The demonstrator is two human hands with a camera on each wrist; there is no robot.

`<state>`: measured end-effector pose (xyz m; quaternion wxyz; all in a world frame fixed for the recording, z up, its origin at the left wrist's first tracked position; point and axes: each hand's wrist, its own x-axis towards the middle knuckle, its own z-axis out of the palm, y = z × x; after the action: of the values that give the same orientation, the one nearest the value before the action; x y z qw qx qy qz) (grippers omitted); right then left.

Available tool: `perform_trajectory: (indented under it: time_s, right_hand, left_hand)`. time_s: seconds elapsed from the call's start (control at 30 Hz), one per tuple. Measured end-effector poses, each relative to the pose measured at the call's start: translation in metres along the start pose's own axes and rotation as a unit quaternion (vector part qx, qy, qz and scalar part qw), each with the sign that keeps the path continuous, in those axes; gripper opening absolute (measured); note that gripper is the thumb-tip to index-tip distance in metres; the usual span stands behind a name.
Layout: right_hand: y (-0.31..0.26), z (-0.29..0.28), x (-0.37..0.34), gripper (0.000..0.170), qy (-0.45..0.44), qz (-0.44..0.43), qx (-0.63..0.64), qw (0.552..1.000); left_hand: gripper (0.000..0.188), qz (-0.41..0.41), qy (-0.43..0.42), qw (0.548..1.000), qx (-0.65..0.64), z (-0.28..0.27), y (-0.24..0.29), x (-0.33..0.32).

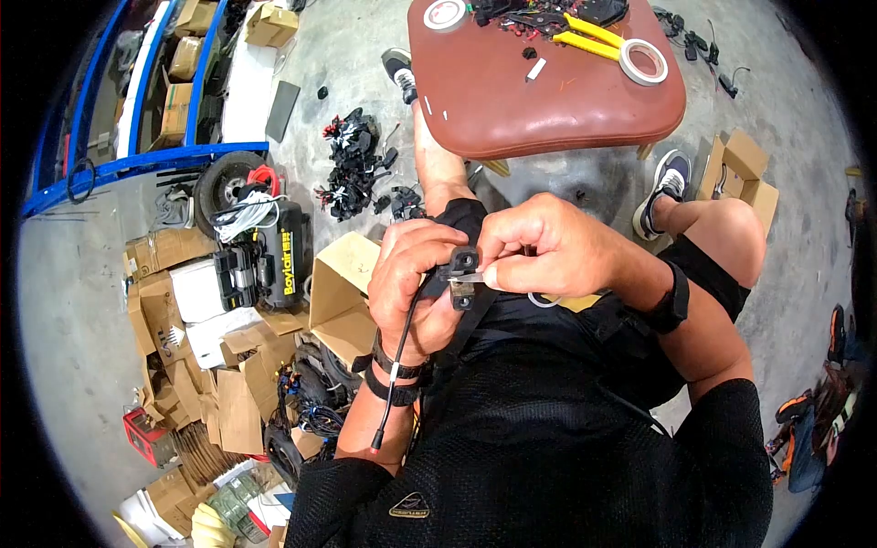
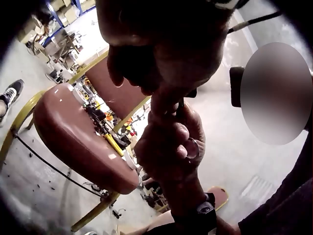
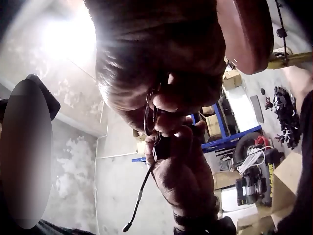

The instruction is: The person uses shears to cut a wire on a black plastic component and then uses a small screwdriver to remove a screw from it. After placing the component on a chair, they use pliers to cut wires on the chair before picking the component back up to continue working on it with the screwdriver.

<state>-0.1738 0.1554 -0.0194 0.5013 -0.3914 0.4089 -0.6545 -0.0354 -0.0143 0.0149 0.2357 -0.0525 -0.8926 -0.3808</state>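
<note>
My left hand (image 1: pixel 411 283) grips a small black plastic part (image 1: pixel 463 260) with a round hole at its upper end. A thin black cable (image 1: pixel 398 352) with a white band and a red-tipped end hangs from it along the left wrist. My right hand (image 1: pixel 557 247) pinches a pointed metal tool (image 1: pixel 470 278), its tip at the face of the black part. A ring handle (image 3: pixel 148 117) at the tool's rear shows under the fingers in the right wrist view. In the left wrist view both hands meet, and the black part is mostly hidden behind the fingers.
A brown padded stool (image 1: pixel 548 110) ahead bears yellow-handled pliers (image 1: pixel 589 41), tape rolls (image 1: pixel 643 62) and small black parts. Black cabled parts (image 1: pixel 352 164) lie heaped on the floor. An open carton (image 1: pixel 343 297) stands left of the knees, and another (image 1: pixel 744 173) by the right foot.
</note>
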Motion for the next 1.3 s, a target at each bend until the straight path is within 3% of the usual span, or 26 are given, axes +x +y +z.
perform_trajectory:
  time_s: [0.93, 1.3]
  right_hand:
    - [-0.0003, -0.0043, -0.0016, 0.002, -0.013, 0.026, 0.010, 1.000]
    - [0.0011, -0.0005, 0.0009, 0.006, 0.008, -0.041, -0.050, 0.998]
  left_hand:
    - [0.030, -0.022, -0.015, 1.000, -0.013, -0.0031, 0.0027, -0.0013]
    - [0.029, -0.022, -0.017, 0.999, -0.026, 0.0003, 0.0004, -0.0041]
